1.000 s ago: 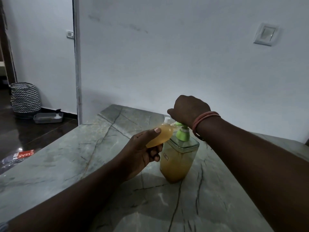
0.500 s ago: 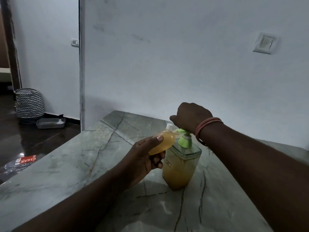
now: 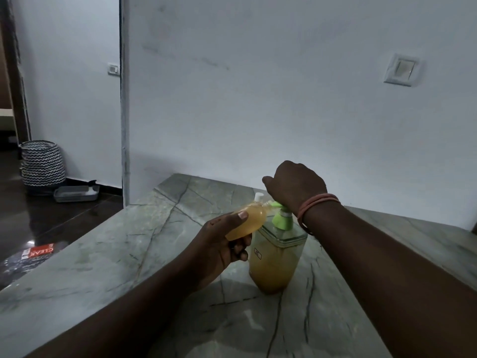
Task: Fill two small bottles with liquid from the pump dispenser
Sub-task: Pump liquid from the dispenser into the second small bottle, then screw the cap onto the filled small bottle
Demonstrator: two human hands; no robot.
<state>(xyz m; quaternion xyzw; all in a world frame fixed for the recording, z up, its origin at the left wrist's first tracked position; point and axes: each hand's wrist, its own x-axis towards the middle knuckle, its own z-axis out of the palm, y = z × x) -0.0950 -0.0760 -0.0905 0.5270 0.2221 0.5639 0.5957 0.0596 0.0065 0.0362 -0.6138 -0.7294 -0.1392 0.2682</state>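
Head view: one small bottle [image 3: 247,221] gripped by left hand [image 3: 222,250]; right hand [image 3: 295,186] atop one dispenser [image 3: 277,257], grip unclear; nothing changed.

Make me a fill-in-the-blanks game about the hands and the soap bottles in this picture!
1. The left hand holds a small bottle full of ____ liquid.
2. The right hand rests on top of the pump dispenser, whose pump is coloured ____.
3. The dispenser stands on a ____ countertop.
4. The right wrist wears an orange ____.

Missing words: yellow; green; marble; band
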